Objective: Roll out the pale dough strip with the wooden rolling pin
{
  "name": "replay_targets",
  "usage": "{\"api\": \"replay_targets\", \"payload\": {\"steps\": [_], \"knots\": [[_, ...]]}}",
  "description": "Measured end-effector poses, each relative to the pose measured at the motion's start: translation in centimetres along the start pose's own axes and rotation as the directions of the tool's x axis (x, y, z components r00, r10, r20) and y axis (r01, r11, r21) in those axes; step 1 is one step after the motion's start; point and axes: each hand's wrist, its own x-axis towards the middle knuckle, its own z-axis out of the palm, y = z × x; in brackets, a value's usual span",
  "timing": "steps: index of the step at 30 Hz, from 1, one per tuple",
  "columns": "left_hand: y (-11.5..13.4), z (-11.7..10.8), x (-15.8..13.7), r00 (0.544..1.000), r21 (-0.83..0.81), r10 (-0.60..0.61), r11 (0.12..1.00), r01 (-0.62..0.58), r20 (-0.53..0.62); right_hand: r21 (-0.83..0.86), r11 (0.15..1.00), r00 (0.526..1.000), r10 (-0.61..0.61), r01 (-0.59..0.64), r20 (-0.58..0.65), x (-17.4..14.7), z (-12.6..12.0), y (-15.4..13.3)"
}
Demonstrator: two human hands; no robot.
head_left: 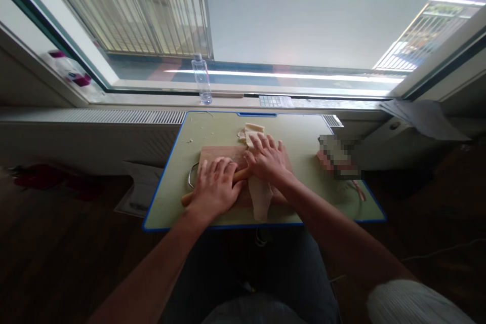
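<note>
My left hand (216, 182) lies over a wooden rolling pin (240, 175), its fingers close together and bent over the far side, the thumb out to the right. The pin slants across a wooden board (212, 152), its near end showing below my left wrist. My right hand (268, 159) presses on the pin's other end with its fingers stretched forward and apart. Under the pin runs a long strip of pale dough (261, 200), hanging past the board's near edge. Its far end lies crumpled and folded beyond my right fingers. My right hand hides the pin's far end.
The board rests on a small green table (170, 177) with a blue rim. A metal handle (191, 176) sticks out at the board's left. A pixelated object (337, 157) lies on the right. On the windowsill stands a clear bottle (201, 81), near loose papers (421, 116).
</note>
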Motion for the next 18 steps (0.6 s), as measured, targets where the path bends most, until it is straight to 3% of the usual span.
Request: {"api": "replay_targets", "payload": {"steps": [4,10,15,18], "knots": [[0.1,-1.1,-0.5,0.996,-0.022,0.09,0.996,-0.09,-0.007,-0.03,1.0,0.999,0.001,-0.002,-0.048,-4.1,-0.4,0.9],[0.8,-1.4,2.1,0.955,-0.087,0.291,0.954,-0.285,0.061,-0.045,0.996,0.997,0.071,-0.072,-0.018,-7.1,-1.3,2.5],[2.1,-0.3,4.2,0.958,-0.173,0.28,0.948,-0.267,0.056,-0.041,0.987,0.986,0.153,-0.156,-0.068,-7.2,-0.9,3.6],[1.1,0.0,5.5,0.986,-0.165,0.167,0.972,-0.166,-0.008,-0.036,0.983,0.979,0.177,-0.182,-0.101,-6.7,-0.8,4.1]]}}
